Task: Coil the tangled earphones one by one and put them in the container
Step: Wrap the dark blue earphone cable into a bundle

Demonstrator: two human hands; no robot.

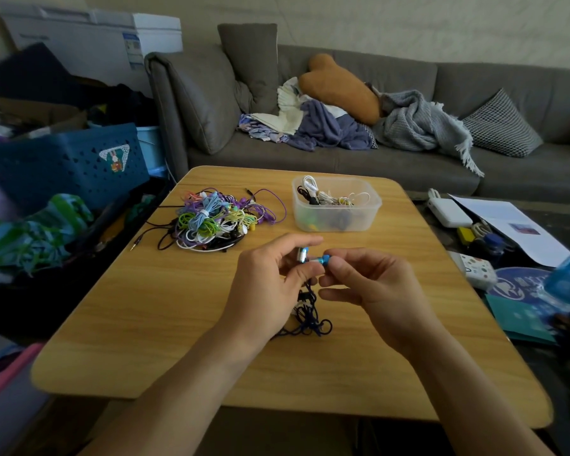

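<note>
Blue earphones (311, 258): buds pinched between fingers of left hand (264, 291) and right hand (372, 291), cord dangling onto table (145, 340).

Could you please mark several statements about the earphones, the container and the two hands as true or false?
1. The left hand and right hand each pinch a blue earbud. True.
2. The clear container is empty. False: it already holds coiled earphones.
3. The tangled pile lies left of the container. True.
4. The dark cord is neatly coiled. False: it hangs in loose loops onto the table.
</note>
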